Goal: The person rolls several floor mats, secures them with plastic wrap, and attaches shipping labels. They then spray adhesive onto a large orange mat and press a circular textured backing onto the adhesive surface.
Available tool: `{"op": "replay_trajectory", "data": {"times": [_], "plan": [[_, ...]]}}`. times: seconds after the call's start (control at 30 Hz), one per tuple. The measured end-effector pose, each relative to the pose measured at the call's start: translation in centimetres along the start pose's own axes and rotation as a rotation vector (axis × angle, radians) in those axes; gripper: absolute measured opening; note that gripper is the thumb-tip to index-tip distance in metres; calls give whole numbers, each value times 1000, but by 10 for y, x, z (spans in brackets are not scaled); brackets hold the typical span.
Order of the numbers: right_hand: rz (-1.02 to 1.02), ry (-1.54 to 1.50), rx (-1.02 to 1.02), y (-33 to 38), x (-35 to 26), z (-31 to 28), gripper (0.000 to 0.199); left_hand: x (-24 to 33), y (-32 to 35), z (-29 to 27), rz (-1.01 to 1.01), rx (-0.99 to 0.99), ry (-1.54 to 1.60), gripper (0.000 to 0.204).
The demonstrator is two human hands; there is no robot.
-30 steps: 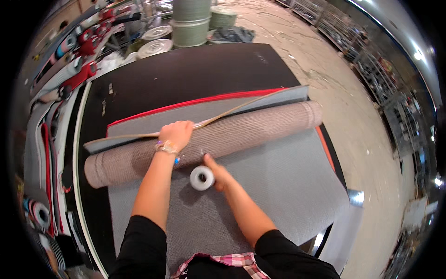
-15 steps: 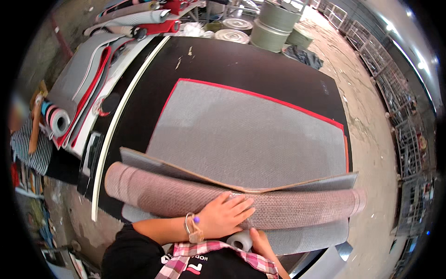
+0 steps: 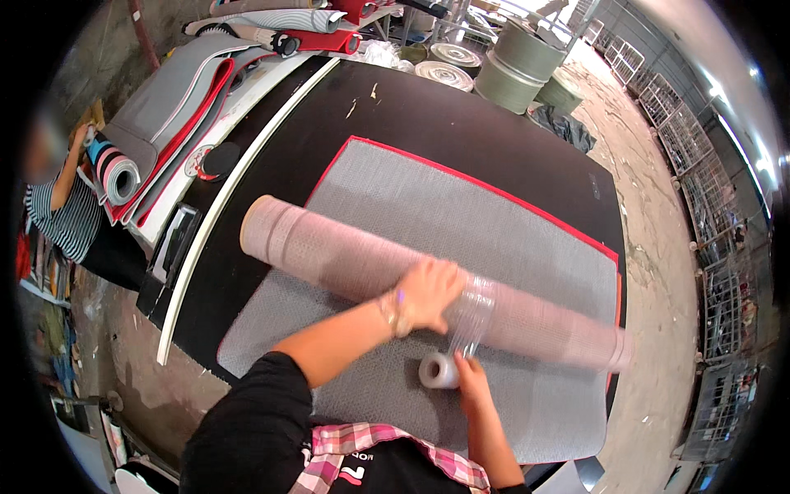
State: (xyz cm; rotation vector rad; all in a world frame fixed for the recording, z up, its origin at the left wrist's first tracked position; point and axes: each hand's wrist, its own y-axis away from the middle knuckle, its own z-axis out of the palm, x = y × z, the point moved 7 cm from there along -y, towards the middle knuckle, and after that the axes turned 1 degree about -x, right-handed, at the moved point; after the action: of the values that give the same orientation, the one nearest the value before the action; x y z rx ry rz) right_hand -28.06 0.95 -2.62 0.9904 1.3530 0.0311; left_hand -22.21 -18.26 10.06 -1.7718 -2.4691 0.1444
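The rug [image 3: 346, 257] is already rolled up, lying aslant on the grey mat [image 3: 543, 412] on the counter [image 3: 494, 136]. Clear film [image 3: 474, 319] crosses its middle but runs uncut to the film roll [image 3: 443, 372], so the band looks unfinished. The left hand [image 3: 424, 294] lies on the rug, fingers loosely spread; the right hand [image 3: 474, 385] grips the film roll

The pinkish-brown mat [image 3: 354, 255] is rolled into a long tube. It slants from far left to near right. On its near side is a small clear wrap roll [image 3: 445, 372], its shiny strip [image 3: 470, 323] reaching the mat.
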Motion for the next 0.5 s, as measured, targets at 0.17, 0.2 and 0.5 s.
{"op": "replay_trajectory", "data": {"times": [0.17, 0.2, 0.5], "plan": [[-87, 1, -34, -99, -77, 15, 49, -27, -90, 14, -58, 151, 218, 70], [-122, 10, 14, -117, -92, 14, 49, -9, -102, 20, -33, 212, 188, 72], [-419, 503, 48, -99, -161, 6, 36, -69, -204, 72, -239, 279, -12, 59]]}}
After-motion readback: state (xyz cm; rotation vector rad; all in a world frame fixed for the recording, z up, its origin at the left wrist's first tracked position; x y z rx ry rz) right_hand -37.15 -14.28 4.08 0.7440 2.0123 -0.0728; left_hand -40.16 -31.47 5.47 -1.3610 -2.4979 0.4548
